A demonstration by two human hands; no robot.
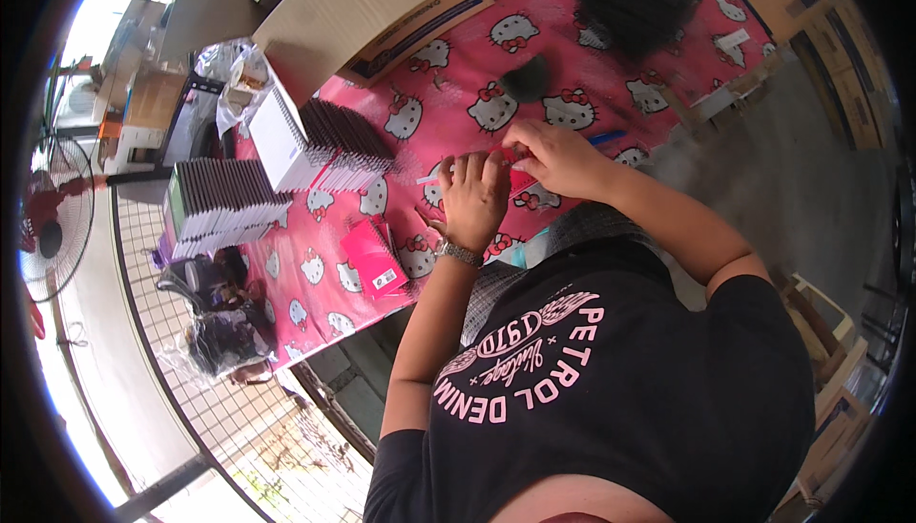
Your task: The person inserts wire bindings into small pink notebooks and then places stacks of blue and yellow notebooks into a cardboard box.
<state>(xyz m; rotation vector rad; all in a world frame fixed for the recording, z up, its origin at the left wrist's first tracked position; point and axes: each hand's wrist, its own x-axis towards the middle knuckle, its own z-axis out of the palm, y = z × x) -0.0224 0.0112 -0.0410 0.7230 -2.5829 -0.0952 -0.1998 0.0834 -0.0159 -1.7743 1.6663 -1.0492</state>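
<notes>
My left hand (473, 197), with a metal watch on its wrist, rests with fingers bent and close together over a small pink notebook (521, 182), mostly hidden beneath both hands. Right beside it, my right hand (556, 154) is closed in a pinch above the notebook's far edge; what it pinches is too small to make out. A thin whitish strip (426, 179) pokes out left of my left hand. Nearer the table's front edge, several pink spiral notebooks (374, 258) lie in a small pile. A blue pen (607, 137) lies just beyond my right hand.
Stacks of spiral notebooks (227, 203) and taller ones (329, 141) stand at the left. An open cardboard box (420, 31) sits behind them. A black bristly heap (634, 3) and a dark round piece (526, 78) lie farther back. Plastic-wrapped bags (224, 323) crowd the left edge.
</notes>
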